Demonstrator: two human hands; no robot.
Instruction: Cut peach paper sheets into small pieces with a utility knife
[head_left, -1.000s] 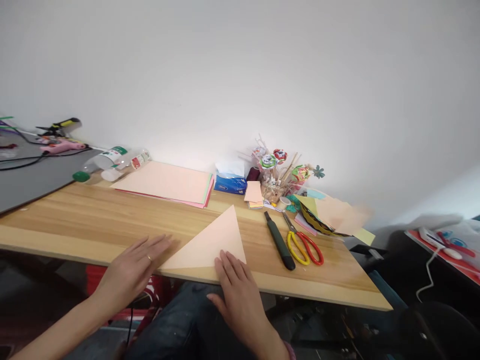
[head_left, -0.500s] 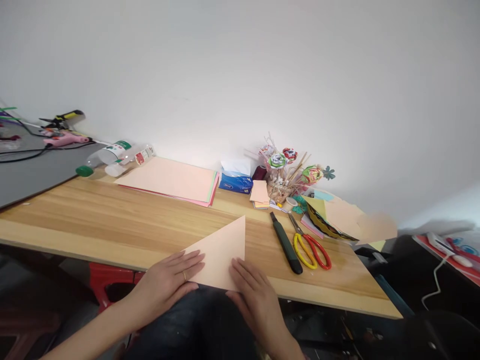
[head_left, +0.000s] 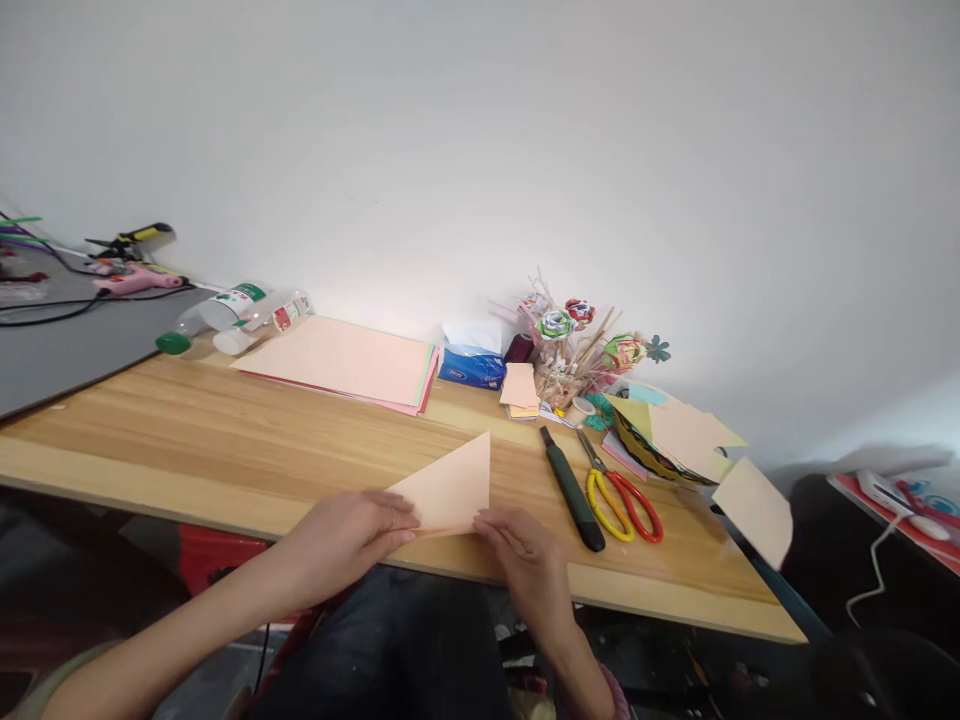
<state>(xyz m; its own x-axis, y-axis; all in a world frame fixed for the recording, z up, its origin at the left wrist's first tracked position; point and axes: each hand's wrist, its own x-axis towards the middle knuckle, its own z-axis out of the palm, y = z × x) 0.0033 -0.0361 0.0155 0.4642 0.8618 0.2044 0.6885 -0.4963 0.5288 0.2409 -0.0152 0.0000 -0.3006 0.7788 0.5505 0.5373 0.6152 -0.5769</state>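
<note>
A peach paper triangle (head_left: 454, 488) lies near the front edge of the wooden table (head_left: 225, 440). My left hand (head_left: 346, 538) pinches its lower left edge, fingers closed on the paper. At its lower right corner my right hand (head_left: 525, 555) grips it, fingers curled round the edge. Both hands sit at the table's front edge, and the paper's near edge is lifted slightly off the wood.
A black utility knife (head_left: 574, 488) and yellow-and-red scissors (head_left: 621, 497) lie right of the triangle. A stack of coloured paper (head_left: 341, 362), a blue tissue pack (head_left: 469, 362), a cup of paper flowers (head_left: 566, 350), loose sheets (head_left: 686, 435) and bottles (head_left: 225, 315) line the back.
The triangle slid left to right towards me, then both hands moved from lying flat on it to gripping its near corners. A peach sheet at the right has fallen past the table edge.
</note>
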